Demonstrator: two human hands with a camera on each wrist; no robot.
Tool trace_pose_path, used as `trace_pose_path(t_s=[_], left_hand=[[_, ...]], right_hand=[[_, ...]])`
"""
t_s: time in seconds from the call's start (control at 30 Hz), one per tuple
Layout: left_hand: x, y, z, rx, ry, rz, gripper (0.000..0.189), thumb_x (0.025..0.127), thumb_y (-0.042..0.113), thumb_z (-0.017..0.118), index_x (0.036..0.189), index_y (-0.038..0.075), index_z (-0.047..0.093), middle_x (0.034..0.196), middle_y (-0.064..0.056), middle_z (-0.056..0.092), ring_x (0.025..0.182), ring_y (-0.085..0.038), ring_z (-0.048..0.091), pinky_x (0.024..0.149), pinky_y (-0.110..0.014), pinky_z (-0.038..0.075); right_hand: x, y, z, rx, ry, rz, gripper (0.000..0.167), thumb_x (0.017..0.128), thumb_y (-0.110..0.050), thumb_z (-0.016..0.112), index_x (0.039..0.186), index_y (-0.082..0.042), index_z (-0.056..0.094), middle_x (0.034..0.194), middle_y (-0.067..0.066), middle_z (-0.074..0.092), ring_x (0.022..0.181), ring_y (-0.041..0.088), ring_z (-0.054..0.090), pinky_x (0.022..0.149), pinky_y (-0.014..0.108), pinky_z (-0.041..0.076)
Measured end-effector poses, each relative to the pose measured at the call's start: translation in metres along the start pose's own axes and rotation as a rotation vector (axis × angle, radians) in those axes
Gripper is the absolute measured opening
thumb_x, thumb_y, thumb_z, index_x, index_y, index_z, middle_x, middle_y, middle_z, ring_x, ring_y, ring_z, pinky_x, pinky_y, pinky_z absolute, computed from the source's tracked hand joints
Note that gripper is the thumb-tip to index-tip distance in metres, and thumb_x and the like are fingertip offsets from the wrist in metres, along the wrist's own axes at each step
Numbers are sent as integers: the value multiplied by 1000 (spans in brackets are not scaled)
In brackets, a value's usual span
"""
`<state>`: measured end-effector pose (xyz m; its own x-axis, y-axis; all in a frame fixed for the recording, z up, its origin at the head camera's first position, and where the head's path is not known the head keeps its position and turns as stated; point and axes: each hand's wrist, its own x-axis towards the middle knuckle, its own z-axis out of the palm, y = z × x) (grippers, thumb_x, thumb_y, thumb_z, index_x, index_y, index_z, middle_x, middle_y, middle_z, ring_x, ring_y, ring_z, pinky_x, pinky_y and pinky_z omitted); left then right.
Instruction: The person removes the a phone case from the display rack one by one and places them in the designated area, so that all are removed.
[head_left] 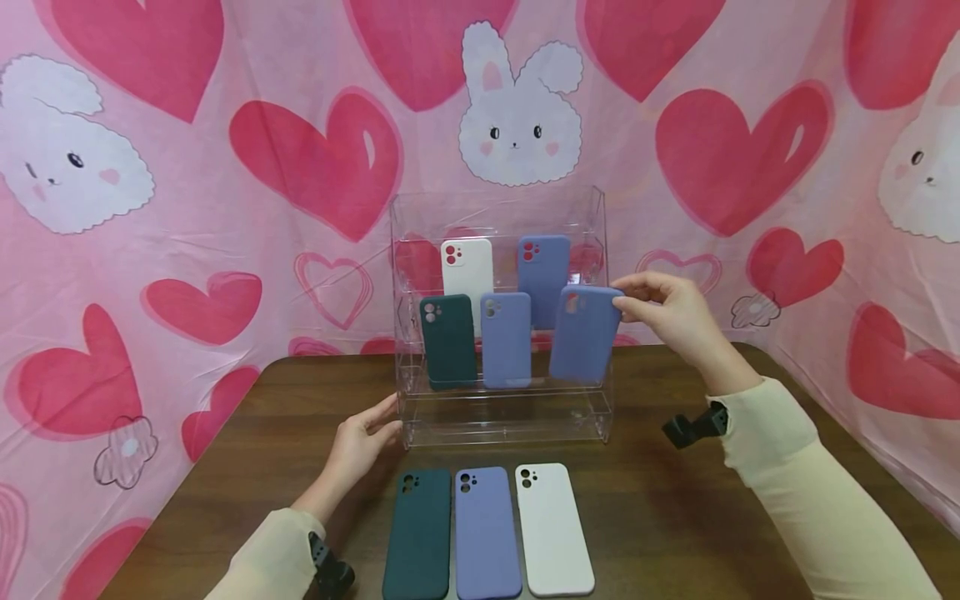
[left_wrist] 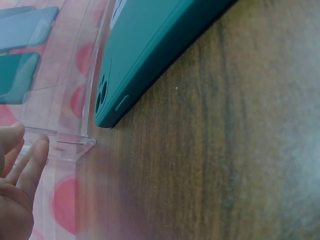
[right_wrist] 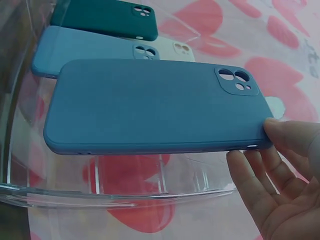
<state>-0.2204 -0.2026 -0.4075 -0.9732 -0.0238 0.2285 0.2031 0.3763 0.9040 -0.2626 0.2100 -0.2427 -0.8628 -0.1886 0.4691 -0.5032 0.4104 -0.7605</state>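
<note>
My right hand point(head_left: 675, 312) pinches the upper right corner of a lavender-blue phone case point(head_left: 587, 337), thumb on its back and fingers along its side in the right wrist view. This case leans slightly at the right end of the clear acrylic stand point(head_left: 504, 435)'s front tier. Beside it stand another lavender case point(head_left: 506, 342) and a dark green case point(head_left: 450, 342). Behind them on a higher tier are a white case point(head_left: 467, 260) and a blue case point(head_left: 546, 262). My left hand point(head_left: 356, 446) touches the stand's lower left side, its fingers fairly straight.
In front of the stand, a green case point(head_left: 417, 533), a lavender case point(head_left: 487, 533) and a white case point(head_left: 555, 529) lie in a row on the brown wooden table point(head_left: 660, 517). A pink heart-and-rabbit cloth point(head_left: 315, 208) hangs around the table.
</note>
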Motion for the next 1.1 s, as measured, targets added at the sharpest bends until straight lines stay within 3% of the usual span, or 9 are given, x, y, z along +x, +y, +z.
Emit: trace_pose_path(t_s=[0.27, 0.5, 1.1], left_hand=[[1, 0, 1, -2, 11, 3, 48, 83, -5, 63, 129, 4, 54, 120, -20, 57, 92, -28, 63, 71, -32, 54], [-1, 1, 0, 2, -3, 0, 49, 84, -5, 63, 130, 5, 53, 123, -18, 56, 95, -28, 62, 72, -31, 54], [-1, -1, 0, -18, -7, -3, 49, 83, -4, 63, 130, 5, 52, 124, -17, 55, 97, -28, 62, 73, -31, 53]], right_hand=[[-11, 9, 3, 65, -25, 13, 32, 86, -13, 66, 110, 8, 60, 82, 5, 65, 71, 15, 64, 64, 24, 54], [-20, 19, 7, 136, -63, 29, 32, 86, -11, 66, 110, 10, 59, 85, 6, 66, 73, 14, 63, 67, 32, 55], [-50, 56, 8, 262, -281, 210, 37, 87, -10, 63, 113, 15, 54, 88, 9, 66, 75, 21, 65, 72, 43, 54]])
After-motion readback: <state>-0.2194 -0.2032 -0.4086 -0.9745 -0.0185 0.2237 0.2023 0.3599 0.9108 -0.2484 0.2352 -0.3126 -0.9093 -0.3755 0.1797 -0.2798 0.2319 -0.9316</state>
